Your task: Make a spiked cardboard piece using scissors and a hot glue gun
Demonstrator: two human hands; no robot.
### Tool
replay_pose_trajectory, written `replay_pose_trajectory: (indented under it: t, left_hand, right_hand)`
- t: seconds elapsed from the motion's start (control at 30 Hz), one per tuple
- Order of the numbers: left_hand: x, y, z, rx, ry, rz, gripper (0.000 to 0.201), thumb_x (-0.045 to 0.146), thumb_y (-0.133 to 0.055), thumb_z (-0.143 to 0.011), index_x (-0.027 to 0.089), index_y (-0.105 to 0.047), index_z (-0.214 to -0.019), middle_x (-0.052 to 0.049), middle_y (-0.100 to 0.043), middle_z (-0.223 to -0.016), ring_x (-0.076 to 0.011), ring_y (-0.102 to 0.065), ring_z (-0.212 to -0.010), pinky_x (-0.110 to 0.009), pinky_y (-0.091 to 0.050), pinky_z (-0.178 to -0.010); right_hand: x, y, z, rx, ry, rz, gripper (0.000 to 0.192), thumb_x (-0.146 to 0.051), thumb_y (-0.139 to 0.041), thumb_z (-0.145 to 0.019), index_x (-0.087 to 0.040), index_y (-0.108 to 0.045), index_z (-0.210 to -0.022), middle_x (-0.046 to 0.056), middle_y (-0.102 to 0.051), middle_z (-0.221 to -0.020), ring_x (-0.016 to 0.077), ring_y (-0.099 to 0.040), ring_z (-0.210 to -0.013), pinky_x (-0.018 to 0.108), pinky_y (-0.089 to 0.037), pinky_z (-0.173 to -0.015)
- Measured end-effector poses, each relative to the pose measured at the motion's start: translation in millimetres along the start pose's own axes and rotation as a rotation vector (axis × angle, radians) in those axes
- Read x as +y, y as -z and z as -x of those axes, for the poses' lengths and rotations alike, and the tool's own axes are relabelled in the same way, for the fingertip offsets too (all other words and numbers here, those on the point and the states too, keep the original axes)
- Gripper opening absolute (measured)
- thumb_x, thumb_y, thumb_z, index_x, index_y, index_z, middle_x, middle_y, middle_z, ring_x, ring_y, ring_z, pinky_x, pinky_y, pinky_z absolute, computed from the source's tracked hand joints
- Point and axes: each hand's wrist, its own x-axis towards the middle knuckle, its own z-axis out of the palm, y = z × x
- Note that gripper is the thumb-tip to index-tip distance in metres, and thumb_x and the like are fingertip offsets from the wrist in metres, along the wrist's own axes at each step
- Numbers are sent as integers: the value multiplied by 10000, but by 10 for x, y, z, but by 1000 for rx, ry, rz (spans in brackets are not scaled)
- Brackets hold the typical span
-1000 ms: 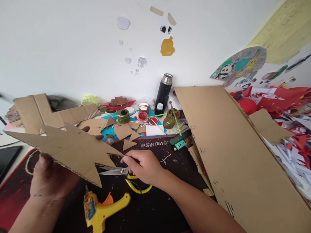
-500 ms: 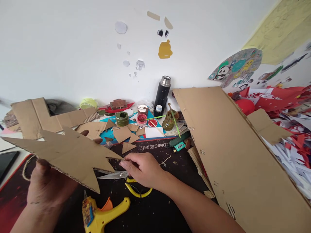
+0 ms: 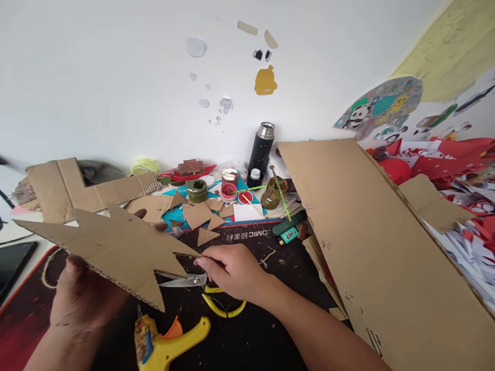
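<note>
My left hand (image 3: 83,299) holds up a jagged, spiky piece of brown cardboard (image 3: 116,246) from below, thumb at its near edge and fingertips showing past the far edge. My right hand (image 3: 232,270) grips yellow-handled scissors (image 3: 201,286), whose metal blades point left under a notch of the cardboard. A yellow glue gun (image 3: 166,340) with an orange trigger lies on the dark mat (image 3: 247,335) just below both hands.
A large cardboard sheet (image 3: 379,242) leans at the right over red and white paper scraps (image 3: 467,226). Paint jars (image 3: 228,190), a black flask (image 3: 261,149), cardboard offcuts (image 3: 197,214) and an L-shaped cardboard piece (image 3: 73,188) crowd the back by the wall.
Hands, cardboard and scissors keep nearly the same pose; the whole view shifts slightly, and the scissors sit a little lower in the picture.
</note>
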Motion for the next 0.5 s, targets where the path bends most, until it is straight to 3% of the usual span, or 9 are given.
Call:
replay_pose_trajectory:
  t: [0.13,0.3,0.5]
  left_hand:
    - [33,-65,17,-11,-22,-12,1041,624,-1076,-349,393,-801,-1326,-65,-808,-1365,-530,-633,-1393,-715,-539,-1130]
    - [83,-169,51,57,-67,-19,1099,639,-1077,-291,427,-788,-1329,-41,-814,-1354,-525,-641,-1385,-720,-528,-1141]
    - [76,-167,53,50,-89,-33,1093,658,-1067,-322,458,-771,-1355,-21,-818,-1343,-528,-618,-1411,-727,-534,-1137]
  right_hand:
    - [-7,21,-1,-4,16,-19,355,-350,-554,-1107,-205,-708,-821,1,-723,-761,134,-626,-687,249,-421,-679]
    - [-11,42,6,18,12,-43,313,-356,-549,-1107,-203,-783,-967,15,-776,-821,146,-690,-741,249,-469,-717]
    - [-4,28,11,13,7,-40,262,-359,-600,-1082,-210,-814,-1063,35,-828,-942,153,-728,-791,247,-478,-710]
